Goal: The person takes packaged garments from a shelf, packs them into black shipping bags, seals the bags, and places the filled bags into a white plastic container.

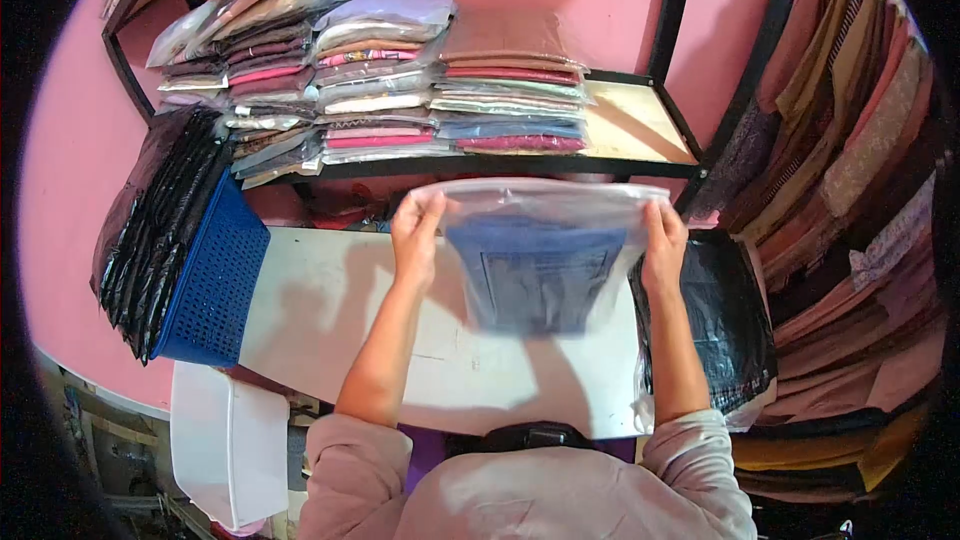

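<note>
A clear plastic bag with folded blue cloth inside hangs above the white table. Its top edge is stretched between my two hands. My left hand pinches the upper left corner. The upper right corner is pinched in my right hand. The bag is slightly blurred, and a dark printed rectangle shows on its front.
Behind the table, a shelf bears stacks of bagged clothes. A blue basket with black packages stands left, above a white bin. Black plastic bags lie right, beside hanging clothes.
</note>
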The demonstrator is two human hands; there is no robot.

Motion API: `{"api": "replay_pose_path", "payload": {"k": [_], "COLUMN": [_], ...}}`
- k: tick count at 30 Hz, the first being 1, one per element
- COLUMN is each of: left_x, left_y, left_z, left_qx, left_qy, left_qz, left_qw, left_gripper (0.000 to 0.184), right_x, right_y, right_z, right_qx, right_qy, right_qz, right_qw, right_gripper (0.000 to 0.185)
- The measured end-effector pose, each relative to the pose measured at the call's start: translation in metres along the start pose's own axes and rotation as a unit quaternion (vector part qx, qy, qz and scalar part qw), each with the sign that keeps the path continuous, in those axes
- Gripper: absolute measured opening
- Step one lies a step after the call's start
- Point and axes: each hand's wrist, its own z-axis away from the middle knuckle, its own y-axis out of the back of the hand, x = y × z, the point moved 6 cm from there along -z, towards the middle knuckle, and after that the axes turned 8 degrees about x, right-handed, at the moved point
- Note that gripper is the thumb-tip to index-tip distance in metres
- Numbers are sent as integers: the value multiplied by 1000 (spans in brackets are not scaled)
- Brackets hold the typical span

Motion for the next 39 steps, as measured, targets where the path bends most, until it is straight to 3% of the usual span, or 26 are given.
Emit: {"api": "replay_pose_path", "payload": {"k": [3,6,11,14,16,18,19,20,21,22,23,24,26,28,29,30,31,32,33,34,36,39], "left_x": [5,10,43,38,2,-49,-74,-103,-126,-144,-177,-205,-198,-215,-212,-206,-203,-204,-203,-201,-200,-200], "left_y": [-1,-3,-13,-23,-25,-21,-16,-10,-3,1,5,11,2,7,7,7,7,7,6,5,3,1], "left_z": [0,6,15,6,-6,-13,-13,-12,-3,14,35,64,134,190,201,211,217,219,217,214,212,212], "left_qx": [-15,-44,-53,-50,-57,-30,-35,-41,-4,32,-31,-95,-246,-363,-376,-390,-399,-407,-399,-389,-389,-383], "left_qy": [-1,-16,-68,-83,-64,24,13,3,-83,-169,-72,28,-27,-44,-41,-85,-129,-127,-135,-143,-142,-143], "left_qz": [-27,0,-15,-16,-29,-52,-109,-165,-289,-405,-421,-432,-477,-505,-498,-558,-614,-609,-610,-612,-613,-614], "left_qw": [1000,999,996,995,996,998,993,985,954,898,904,896,843,782,780,727,669,668,671,674,673,675], "left_gripper": [11,12,12,13,13,13,22,32,47,63,75,87,85,80,80,78,75,75,74,72,72,72], "right_x": [8,-2,-56,-59,-20,39,75,114,138,156,179,179,194,155,155,151,146,173,115,104,130,138], "right_y": [-5,4,21,19,19,16,18,25,31,33,37,36,37,47,62,78,99,142,146,165,202,207], "right_z": [-2,12,11,-3,-11,-11,-7,-2,9,33,58,89,157,205,204,197,185,171,148,147,154,158], "right_qx": [-52,-91,-50,-25,-24,-32,-31,-12,-2,6,-63,-103,-278,-382,-366,-348,-313,-166,-108,-32,-36,-70], "right_qy": [-83,-128,-22,-9,-67,-82,-111,-65,33,54,58,14,-24,155,125,97,131,-207,88,80,-79,-47], "right_qz": [-92,-73,-32,-54,-23,-16,0,97,254,296,372,359,339,460,403,344,405,302,464,572,616,585], "right_qw": [991,985,998,998,997,996,993,993,967,954,924,928,898,786,829,867,849,916,875,816,783,807], "right_gripper": [20,19,22,23,22,21,21,21,26,40,56,62,67,65,63,61,51,43,38,39,36,25]}}
